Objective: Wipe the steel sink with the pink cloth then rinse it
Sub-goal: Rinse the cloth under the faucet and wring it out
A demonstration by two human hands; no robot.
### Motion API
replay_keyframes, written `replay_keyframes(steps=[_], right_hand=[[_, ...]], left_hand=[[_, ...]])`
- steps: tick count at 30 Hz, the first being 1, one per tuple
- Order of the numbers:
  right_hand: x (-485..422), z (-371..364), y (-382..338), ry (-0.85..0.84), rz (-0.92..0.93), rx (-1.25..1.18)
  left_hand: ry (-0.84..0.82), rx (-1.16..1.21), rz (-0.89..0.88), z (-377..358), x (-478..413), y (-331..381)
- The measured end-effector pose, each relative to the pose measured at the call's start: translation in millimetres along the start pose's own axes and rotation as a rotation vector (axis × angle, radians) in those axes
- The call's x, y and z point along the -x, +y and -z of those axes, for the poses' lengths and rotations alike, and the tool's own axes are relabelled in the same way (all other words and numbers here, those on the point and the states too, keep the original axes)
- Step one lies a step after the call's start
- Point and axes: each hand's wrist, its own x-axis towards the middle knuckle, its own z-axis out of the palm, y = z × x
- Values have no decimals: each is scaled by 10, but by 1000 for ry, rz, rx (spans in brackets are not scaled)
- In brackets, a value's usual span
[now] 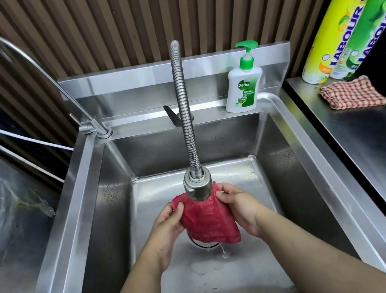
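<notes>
Both hands held the pink cloth (207,216) over the steel sink (109,201), the left hand (167,223) pinching its left edge and the right hand (238,205) gripping its right edge, and water dripped off the bottom by the drain (204,245). The bendy tap's spray head (197,184) hung right in front of the top of the cloth and hid it. A Dettol soap pump bottle (243,84) stood on the back ledge, and a checked rag (351,94) lay near two LABOUR bottles (345,26) on the counter to the right.

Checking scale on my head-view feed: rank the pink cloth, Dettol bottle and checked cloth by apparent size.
1. pink cloth
2. checked cloth and Dettol bottle: too alike to rank.
The pink cloth is nearer the camera, so true sizes are unsure.
</notes>
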Motion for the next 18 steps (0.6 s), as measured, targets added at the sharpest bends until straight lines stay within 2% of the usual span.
replay_keyframes(steps=[2, 6, 15, 18], right_hand=[[-18, -74, 0, 49, 6, 58], [-54, -184, -37, 26, 30, 199], [66, 100, -124, -33, 70, 132], [65, 85, -130, -69, 57, 160]], left_hand=[[91, -2, -34, 37, -10, 7], [176, -16, -68, 156, -30, 98], [48, -58, -56, -114, -48, 76], [84, -38, -51, -95, -50, 60]])
